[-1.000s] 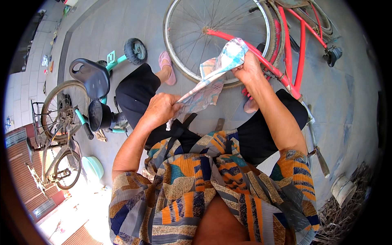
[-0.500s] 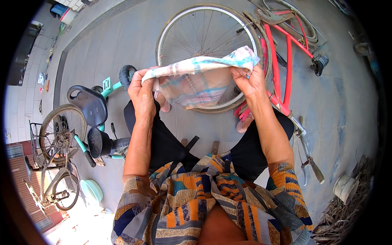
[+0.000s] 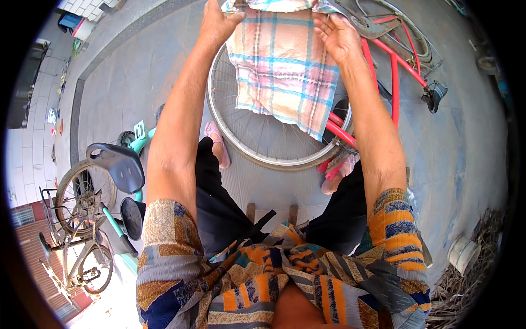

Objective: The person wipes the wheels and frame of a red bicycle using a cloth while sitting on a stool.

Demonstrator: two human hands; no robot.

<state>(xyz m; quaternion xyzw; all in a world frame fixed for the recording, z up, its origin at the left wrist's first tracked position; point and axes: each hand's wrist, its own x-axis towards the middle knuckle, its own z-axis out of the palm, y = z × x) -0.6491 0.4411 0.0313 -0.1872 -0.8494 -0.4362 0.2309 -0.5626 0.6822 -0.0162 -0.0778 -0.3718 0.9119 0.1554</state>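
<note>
A plaid cloth (image 3: 285, 66) in pale peach, pink and blue is spread between my raised hands, its lower part hanging over a bicycle wheel (image 3: 256, 154). My left hand (image 3: 219, 24) is closed at the cloth's upper left corner. At the upper right corner my right hand (image 3: 339, 38) has the cloth's edge by the thumb, its fingers bent loosely. The top of the cloth is cut off by the picture's edge. Red tubes of a bicycle frame (image 3: 395, 82) run beside the wheel, partly behind my right forearm and the cloth.
A teal child's ride-on with a dark seat (image 3: 123, 164) stands at my left. Beyond it is another bicycle (image 3: 85, 208). A whitish bucket-like container (image 3: 463, 253) lies at the right by dry stalks (image 3: 471, 290). My feet, in pink shoes (image 3: 222, 148), flank the wheel.
Both hands have moved up and away from me with the cloth. The cloth, bunched and sagging before, now hangs unfolded over the wheel.
</note>
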